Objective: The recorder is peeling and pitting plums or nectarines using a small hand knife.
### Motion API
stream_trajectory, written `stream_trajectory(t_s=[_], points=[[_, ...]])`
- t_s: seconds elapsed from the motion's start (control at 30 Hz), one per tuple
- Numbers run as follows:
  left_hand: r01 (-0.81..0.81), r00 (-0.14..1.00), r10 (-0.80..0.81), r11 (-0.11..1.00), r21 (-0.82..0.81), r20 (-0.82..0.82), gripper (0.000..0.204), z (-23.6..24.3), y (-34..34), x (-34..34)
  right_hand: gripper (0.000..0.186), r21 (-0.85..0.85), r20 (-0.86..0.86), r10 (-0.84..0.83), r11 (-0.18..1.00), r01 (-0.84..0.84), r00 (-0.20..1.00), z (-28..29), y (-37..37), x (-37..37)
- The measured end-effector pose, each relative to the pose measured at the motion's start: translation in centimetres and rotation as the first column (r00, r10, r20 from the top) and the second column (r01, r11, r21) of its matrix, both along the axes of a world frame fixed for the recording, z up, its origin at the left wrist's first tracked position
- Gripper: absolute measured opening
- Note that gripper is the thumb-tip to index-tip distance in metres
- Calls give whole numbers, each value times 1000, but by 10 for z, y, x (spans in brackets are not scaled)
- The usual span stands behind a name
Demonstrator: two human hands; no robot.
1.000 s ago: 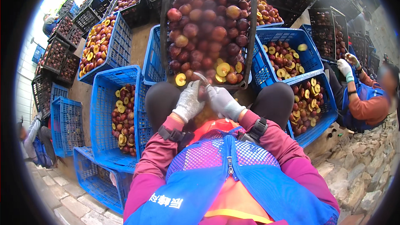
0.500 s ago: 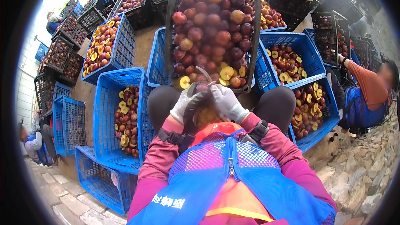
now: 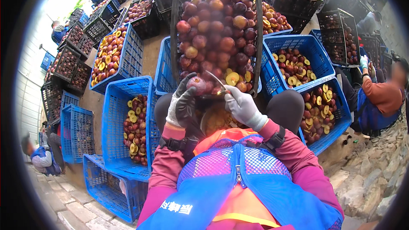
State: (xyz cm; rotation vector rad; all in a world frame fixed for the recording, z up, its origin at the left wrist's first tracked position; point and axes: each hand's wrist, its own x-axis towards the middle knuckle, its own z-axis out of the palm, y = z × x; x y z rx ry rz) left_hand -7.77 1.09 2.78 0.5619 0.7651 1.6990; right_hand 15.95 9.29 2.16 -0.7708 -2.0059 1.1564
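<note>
A whole reddish-purple plum [image 3: 197, 85] is held in the fingers of my left hand [image 3: 181, 106], in a grey-white glove with a dark palm, at the near edge of a black crate [image 3: 174, 30] heaped with plums. My right hand [image 3: 243, 107], in a light grey glove, is closed on the handle of a small knife. The curved blade of the knife [image 3: 216, 79] points up and left, apart from the held plum. Several cut yellow-fleshed plums, such as this plum half [image 3: 232, 79], lie at the crate's near end. Between my legs is a container [image 3: 203, 121] with yellowish pieces, partly hidden.
Blue crates with cut plums flank me: a left crate [image 3: 111, 123], a far-left crate [image 3: 135, 47] and a right crate [image 3: 313, 145]. A blue crate [image 3: 102, 187] stands low at left. Black plum crates [image 3: 289, 6] are stacked behind. A co-worker [image 3: 381, 93] sits at right.
My hands have moved apart. The left has gone up to the crate's edge with a whole plum, and the knife has swung clear. The co-worker's arm at right has come down from a crate.
</note>
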Motion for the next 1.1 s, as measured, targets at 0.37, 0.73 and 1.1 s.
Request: stream_trajectory(t_s=[0.37,0.73,1.1], points=[[67,988,-58,996,-61,143,51,18,-10,34,29,296,207,-30,955,-33,978,11,-22,12],[0,992,-22,984,-180,-121,29,18,-3,64,26,366,364,-96,929,-48,926,-14,-22,7],[-131,991,131,978,-162,-10,44,-35,9,57,21,352,415,-106,935,-52,904,-26,-24,9]])
